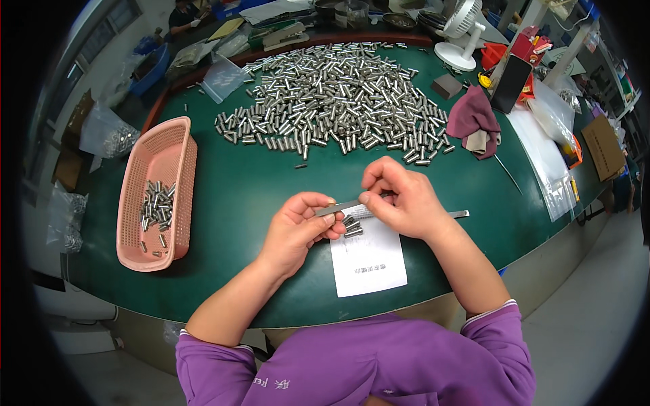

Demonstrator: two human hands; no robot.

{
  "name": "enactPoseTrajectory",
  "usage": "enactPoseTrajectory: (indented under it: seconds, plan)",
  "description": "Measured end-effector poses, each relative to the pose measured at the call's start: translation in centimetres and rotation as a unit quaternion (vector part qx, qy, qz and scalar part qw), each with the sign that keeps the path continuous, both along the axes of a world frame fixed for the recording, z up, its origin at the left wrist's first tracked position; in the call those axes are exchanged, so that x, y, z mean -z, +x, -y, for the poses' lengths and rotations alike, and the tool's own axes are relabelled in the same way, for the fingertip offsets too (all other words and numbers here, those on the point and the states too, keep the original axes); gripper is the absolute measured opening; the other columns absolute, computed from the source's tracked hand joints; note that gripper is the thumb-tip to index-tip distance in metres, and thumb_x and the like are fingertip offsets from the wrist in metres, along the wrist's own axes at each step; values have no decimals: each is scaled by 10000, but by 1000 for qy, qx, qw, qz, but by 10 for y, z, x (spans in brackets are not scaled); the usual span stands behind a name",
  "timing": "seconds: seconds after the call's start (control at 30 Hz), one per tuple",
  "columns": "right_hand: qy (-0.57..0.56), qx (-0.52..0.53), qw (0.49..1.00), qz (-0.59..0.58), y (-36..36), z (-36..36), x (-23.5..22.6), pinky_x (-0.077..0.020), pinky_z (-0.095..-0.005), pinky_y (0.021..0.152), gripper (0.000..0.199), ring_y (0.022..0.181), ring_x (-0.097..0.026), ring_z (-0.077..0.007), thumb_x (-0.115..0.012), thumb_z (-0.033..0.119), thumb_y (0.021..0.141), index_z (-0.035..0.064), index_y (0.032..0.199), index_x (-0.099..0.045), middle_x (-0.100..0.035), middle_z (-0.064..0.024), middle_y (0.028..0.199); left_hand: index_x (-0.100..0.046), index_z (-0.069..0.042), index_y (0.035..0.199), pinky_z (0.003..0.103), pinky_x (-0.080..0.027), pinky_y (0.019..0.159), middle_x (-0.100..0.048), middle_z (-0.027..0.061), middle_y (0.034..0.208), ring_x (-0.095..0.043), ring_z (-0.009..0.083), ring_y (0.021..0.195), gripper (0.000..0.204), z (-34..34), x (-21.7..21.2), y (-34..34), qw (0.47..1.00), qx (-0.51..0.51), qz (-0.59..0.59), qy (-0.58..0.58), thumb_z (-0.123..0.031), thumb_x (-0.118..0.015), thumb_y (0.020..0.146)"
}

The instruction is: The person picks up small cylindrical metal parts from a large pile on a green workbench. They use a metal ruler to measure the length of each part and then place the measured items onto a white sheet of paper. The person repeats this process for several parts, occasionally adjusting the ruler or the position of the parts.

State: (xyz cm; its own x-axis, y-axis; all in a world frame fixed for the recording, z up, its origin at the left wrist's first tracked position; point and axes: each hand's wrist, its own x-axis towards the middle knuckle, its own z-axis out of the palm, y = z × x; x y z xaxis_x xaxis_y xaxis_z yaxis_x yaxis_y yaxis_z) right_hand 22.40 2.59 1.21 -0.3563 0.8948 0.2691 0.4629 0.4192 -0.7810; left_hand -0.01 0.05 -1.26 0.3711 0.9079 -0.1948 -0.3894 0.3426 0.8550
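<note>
Between my two hands, above the table, is a thin flat grey metal strip (pixel 338 208). My left hand (pixel 294 227) is closed on its left end, thumb on top. The thumb and fingers of my right hand (pixel 401 197) pinch its right end. Just below them several short metal cylinders (pixel 353 232) lie on a white printed sheet of paper (pixel 372 271). Whether my left fingers also hold a cylinder is hidden. A single cylinder (pixel 300 166) lies apart, beyond my left hand. Farther back spreads a large heap of such cylinders (pixel 338 98).
At the left stands a pink plastic basket (pixel 183 230) with some cylinders inside. A clear bag (pixel 225 79) lies by the heap. On the right are a maroon cloth (pixel 472 111), a thin rod (pixel 508 174), a white fan (pixel 464 34) and plastic bags (pixel 552 111). A metal bar (pixel 460 214) shows beside my right wrist.
</note>
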Motion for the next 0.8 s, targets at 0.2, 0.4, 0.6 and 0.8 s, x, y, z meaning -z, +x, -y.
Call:
enactPoseTrajectory:
  seconds: [0.2,0.4,0.6,0.8]
  plan:
    - [15,-7,1000,-14,-7,3,0,-491,-292,578,216,610,-651,-163,-663,165,832,90,983,-528,-669,-24,716,-566,-60,1098,276,-562,748,-676,115,978,-676,167,851,194,-1,1,1,1000,8,14,2,-19,-606,913]
    - [-26,45,999,12,23,-8,0,-501,-289,604,225,620,-653,-161,-665,172,828,93,993,-534,-671,-29,712,-572,-66,1091,275,-561,743,-673,115,974,-672,162,837,190,-1,-1,-3,1000,-14,8,14,-37,-619,909]
    - [-19,6,999,-28,-1,-1,2,-487,-297,570,215,587,-630,-171,-666,177,831,93,974,-531,-660,-24,695,-571,-60,1112,268,-561,746,-675,120,991,-674,168,844,200,-2,1,-2,1000,1,9,12,-36,-609,918]
    - [-65,-8,996,-65,8,-5,-1,-409,-200,547,189,614,-507,-20,-646,52,850,45,994,-523,-593,19,691,-559,-45,1168,275,-560,785,-674,125,1035,-676,175,886,219,-2,3,-5,998,37,36,20,-51,-572,950]
